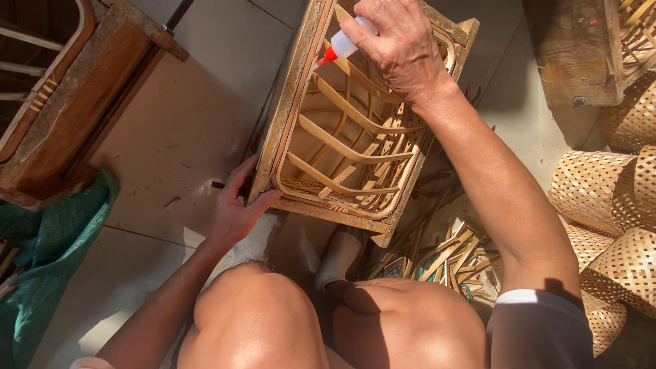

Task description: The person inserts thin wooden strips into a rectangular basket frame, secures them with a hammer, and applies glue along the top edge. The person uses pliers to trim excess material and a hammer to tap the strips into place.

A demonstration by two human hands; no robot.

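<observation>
Bamboo frame (342, 137) gluing is proceeding: the right hand (400, 44) is gripping the glue bottle (344, 44), nozzle at the rim; the left hand (236, 208) is clasping the near corner. Next: steady squeezing along the joint.

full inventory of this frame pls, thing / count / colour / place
wooden frame mould: 1, worn tan, centre, tilted
bamboo basket: 1, pale, unfinished, inside the mould
glue bottle: 1, white with red nozzle, top centre, tip at the basket rim
woven baskets: several, tan, right edge
bamboo strips: loose pile, tan, floor below the mould
green net cloth: 1, left
wooden stool: 1, brown, top left
left hand: grips the mould's lower corner
right hand: holds the bottle
</observation>
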